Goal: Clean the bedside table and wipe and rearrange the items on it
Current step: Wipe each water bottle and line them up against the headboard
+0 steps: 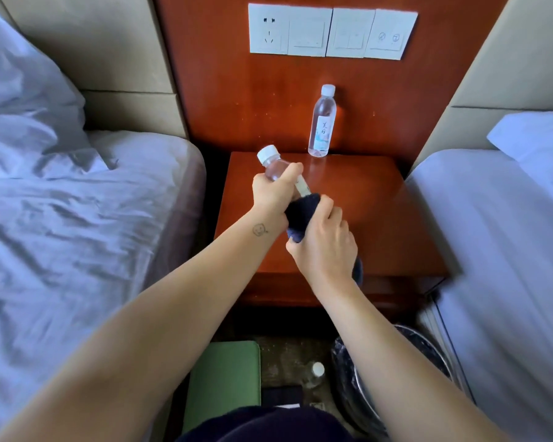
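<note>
We are midway: our left hand grips a bottle tilted above the table, while our right hand clamps a cloth round its base. The second bottle stands at the back, seemingly placed.

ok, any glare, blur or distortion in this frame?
Head view: wide-angle bowing, switch panel and bed edges curve; soft glare on the table top by the standing bottle; right hand and cloth slightly smeared; floor bottle soft.

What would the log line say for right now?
step: wiping bottle; left hand: grips bottle; right hand: holds cloth on it; other bottle: upright on table
</note>
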